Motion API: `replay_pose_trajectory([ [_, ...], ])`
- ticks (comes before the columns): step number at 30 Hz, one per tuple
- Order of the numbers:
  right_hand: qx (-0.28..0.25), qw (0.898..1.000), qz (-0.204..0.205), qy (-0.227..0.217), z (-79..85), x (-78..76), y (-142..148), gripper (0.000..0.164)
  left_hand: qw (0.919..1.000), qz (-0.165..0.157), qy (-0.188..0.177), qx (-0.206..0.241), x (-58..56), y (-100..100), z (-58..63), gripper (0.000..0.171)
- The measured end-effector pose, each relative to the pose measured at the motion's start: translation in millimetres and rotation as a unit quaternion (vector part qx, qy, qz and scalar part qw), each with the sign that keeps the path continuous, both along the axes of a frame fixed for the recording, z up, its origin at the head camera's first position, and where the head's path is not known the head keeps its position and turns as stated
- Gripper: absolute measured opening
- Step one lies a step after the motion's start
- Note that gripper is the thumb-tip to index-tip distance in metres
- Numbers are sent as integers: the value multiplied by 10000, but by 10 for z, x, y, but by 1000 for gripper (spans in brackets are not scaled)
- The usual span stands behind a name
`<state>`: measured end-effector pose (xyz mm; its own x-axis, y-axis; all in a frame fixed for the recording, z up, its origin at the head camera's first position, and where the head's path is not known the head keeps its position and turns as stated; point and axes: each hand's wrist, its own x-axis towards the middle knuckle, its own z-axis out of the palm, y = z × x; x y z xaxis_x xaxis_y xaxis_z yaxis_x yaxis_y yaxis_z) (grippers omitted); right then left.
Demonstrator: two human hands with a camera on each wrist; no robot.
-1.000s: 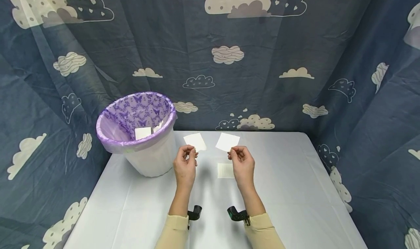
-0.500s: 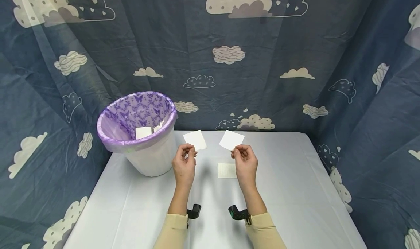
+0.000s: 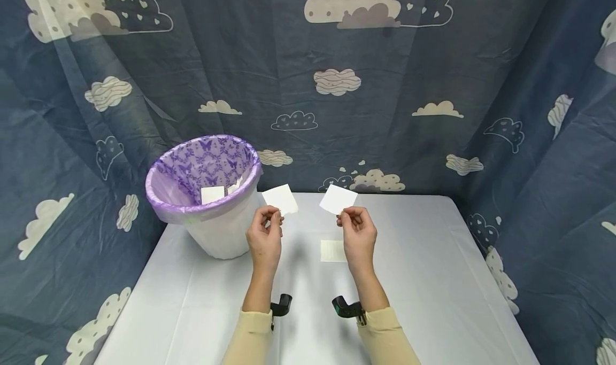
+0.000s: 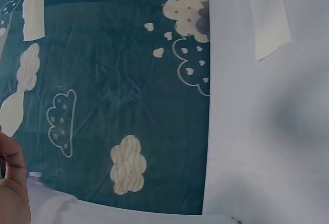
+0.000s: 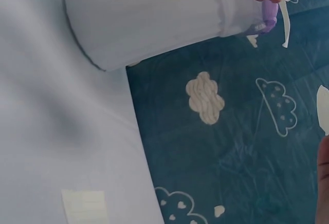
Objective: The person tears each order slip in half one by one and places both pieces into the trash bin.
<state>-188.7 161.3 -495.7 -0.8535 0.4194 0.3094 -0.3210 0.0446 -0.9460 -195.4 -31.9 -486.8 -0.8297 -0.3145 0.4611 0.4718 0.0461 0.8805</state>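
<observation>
My left hand (image 3: 264, 238) pinches a white square piece of paper (image 3: 281, 199) by its lower edge, holding it up above the table. A second white paper piece (image 3: 339, 199) is pinched at its lower corner by my right hand (image 3: 358, 235). The two pieces are apart, with a gap between the hands. On the table beneath, left of my right hand, lies a pale rectangular piece of paper (image 3: 333, 251), partly covered by that hand. In the left wrist view the left-hand paper (image 4: 12, 113) shows only at the edge.
A white bin (image 3: 223, 231) with a purple butterfly-patterned liner (image 3: 202, 156) stands at the table's back left. Inside it are white paper pieces (image 3: 212, 194). A dark blue cloud-print curtain (image 3: 298, 44) surrounds the white table (image 3: 423, 279) at the back and sides.
Both hands have risen slightly with their paper pieces. The left hand has shifted a little left; the right moved right and up. The piece on the table stays put.
</observation>
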Motion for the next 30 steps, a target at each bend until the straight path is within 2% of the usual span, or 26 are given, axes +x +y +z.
replay_pose_trajectory([
  [6,-149,9995,154,238,110,-43,-61,10,9997,34,248,83,0,-41,122,16],
  [11,-117,9985,288,442,210,-82,-100,11,9989,172,415,164,17,-106,264,10],
  [18,-158,9961,426,752,346,-186,-202,11,9965,274,691,385,34,-224,462,25],
  [21,-206,9945,508,887,413,-229,-284,11,9952,360,786,459,31,-278,517,19],
  [26,-220,9919,698,1037,492,-316,-413,9,9938,550,775,582,28,-371,596,14],
  [30,-52,9916,748,1054,545,-394,-505,8,9921,738,723,711,29,-454,664,18],
])
